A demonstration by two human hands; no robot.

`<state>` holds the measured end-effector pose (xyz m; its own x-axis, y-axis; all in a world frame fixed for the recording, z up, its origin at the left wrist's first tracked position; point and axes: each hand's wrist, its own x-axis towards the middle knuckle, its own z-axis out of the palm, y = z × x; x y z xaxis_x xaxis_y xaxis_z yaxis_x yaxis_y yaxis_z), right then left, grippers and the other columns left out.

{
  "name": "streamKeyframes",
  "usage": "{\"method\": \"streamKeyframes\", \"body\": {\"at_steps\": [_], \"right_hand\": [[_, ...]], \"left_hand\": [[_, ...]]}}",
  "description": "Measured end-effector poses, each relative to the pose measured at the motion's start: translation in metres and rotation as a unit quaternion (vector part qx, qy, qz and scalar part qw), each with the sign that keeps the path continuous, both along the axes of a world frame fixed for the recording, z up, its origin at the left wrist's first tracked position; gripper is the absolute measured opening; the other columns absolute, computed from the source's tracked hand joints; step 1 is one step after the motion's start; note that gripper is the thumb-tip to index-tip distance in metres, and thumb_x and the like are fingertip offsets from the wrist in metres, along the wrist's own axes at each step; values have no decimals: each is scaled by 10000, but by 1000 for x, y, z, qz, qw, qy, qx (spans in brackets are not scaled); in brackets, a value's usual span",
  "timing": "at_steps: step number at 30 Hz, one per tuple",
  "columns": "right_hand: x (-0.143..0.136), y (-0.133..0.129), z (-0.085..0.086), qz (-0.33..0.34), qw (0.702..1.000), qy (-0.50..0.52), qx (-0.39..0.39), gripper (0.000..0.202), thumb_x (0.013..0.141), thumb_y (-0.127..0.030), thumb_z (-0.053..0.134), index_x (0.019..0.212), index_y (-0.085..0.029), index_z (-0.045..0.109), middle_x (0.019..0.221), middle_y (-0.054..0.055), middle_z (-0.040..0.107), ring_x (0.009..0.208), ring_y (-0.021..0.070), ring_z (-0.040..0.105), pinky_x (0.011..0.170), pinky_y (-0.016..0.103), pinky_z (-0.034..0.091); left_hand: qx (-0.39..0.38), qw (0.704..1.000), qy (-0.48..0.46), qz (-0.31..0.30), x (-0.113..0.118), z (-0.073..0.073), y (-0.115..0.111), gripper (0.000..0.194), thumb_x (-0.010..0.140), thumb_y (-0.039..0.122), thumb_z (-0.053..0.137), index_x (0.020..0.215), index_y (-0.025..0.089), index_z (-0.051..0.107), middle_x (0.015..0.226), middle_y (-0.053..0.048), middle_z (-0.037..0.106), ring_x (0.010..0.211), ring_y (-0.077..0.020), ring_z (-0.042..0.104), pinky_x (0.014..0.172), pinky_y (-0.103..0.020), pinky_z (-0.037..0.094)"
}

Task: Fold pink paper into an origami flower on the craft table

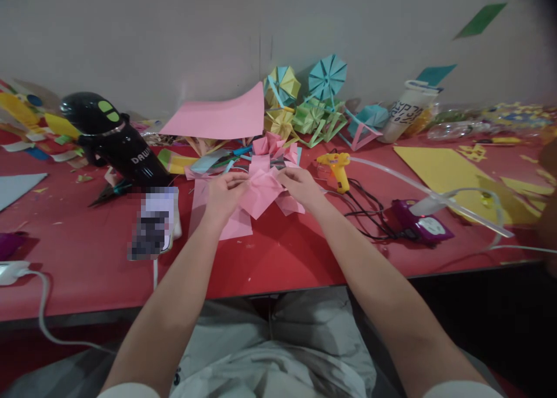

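A creased pink sheet of paper (260,196) is stretched between my two hands above the red table. Its left corner is pinched in the fingers of my left hand (226,192). On the opposite side my right hand (301,184) grips the other corner, fingers closed. Flat pink paper (237,224) lies under and beside the left hand. Behind the held sheet sit folded pink paper pieces (270,145). A yellow glue gun (336,169) rests just to the right of my right hand.
A black bottle (126,148) and a phone (154,221) are at left. Paper umbrellas (327,76) and a large pink sheet (217,116) stand at the back. At right are a purple power strip (420,221), cables, a clear glue stick (435,195), yellow sheets (439,172) and a cup (409,111).
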<state>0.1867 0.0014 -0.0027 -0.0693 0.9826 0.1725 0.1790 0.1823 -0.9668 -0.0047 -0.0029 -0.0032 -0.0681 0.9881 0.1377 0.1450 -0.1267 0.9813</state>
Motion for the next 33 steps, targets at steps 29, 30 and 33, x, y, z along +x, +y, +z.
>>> {"method": "streamKeyframes", "body": {"at_steps": [29,30,33], "right_hand": [[-7,-7,-6,-52,965,-177,186,178,872,-283,456,753,-189,549,735,34,598,680,152,506,661,276,386],[-7,-7,-5,-53,965,-177,185,181,875,-285,453,749,-192,543,735,34,596,682,152,504,660,276,385],[-8,-9,-3,-57,966,-176,183,192,884,-302,447,744,-198,527,740,34,592,684,153,497,652,277,381]], "left_hand": [[-82,993,57,-60,7,5,-7,118,643,201,659,751,181,701,705,-14,656,595,-123,558,607,-274,482],[-78,993,56,-64,7,4,-7,108,642,212,664,741,183,695,699,-14,652,598,-127,562,607,-276,483],[-68,994,54,-71,6,2,-5,91,638,235,672,714,185,678,696,-13,646,636,-141,586,622,-278,487]]}}
